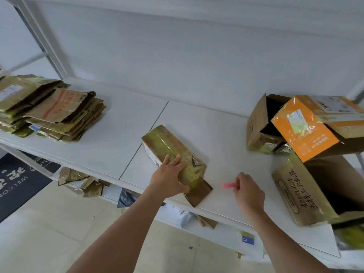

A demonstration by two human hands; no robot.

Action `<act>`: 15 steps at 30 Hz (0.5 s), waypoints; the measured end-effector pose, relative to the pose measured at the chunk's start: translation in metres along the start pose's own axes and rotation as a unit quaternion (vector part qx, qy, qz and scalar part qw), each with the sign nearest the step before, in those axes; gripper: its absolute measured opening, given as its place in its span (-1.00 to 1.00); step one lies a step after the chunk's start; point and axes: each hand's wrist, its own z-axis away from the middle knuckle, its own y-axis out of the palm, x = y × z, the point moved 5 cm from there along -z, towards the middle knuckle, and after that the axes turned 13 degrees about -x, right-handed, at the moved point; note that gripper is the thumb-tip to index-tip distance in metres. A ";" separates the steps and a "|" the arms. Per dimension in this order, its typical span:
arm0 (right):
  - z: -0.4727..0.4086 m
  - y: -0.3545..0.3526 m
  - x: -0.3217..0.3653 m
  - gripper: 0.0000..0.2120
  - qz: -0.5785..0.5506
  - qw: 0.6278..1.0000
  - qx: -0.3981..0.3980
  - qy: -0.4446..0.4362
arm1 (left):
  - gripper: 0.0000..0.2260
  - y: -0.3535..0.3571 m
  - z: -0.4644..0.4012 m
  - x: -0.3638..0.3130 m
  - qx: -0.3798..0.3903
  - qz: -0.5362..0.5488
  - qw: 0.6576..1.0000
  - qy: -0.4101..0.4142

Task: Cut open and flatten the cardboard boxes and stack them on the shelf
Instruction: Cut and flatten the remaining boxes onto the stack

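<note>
Hands: the left hand [171, 177] presses down on a taped box [173, 154], fingers curved over its top and near end; the right hand [248, 191] is closed around a pink cutter [229, 186], whose tip points toward the box and lies just beside it, not touching.

Shelf [98, 142]: the white surface under both hands; a seam between its two panels runs away from the left hand.

Flattened stack [51, 113]: well to the left of the left hand, a heap of flattened cardboard whose edges do not line up. A further piece dropped on carelessly could, in my judgement, slide off the front edge.

Open boxes [315, 134]: to the right of and beyond the right hand, several boxes lean on one another, an orange one tilted across two brown ones. A knock from the right elbow could tip them.

Taped box: sealed along its top with glossy tape; one flap sticks out at its near end, close to the shelf edge. The tape looks slick, so the blade may skid.

Pink cutter: whether its blade is extended cannot be told. The chief risk is a stroke drawn toward the left hand's fingers, which lie across the tape line; a slip there would cut them.
</note>
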 end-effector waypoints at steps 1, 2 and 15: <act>-0.002 -0.006 0.002 -0.93 -0.064 0.997 -0.035 0.024 | -0.14 -0.001 0.002 0.002 0.007 -0.006 1.000 0.009; -0.004 -0.012 0.009 -0.90 -0.133 0.989 -0.060 0.036 | -0.14 -0.001 0.006 0.003 0.016 -0.013 1.000 0.021; -0.019 -0.011 0.155 -0.96 -0.592 0.801 0.024 0.085 | -0.49 -0.010 0.045 0.017 0.039 0.180 0.982 0.051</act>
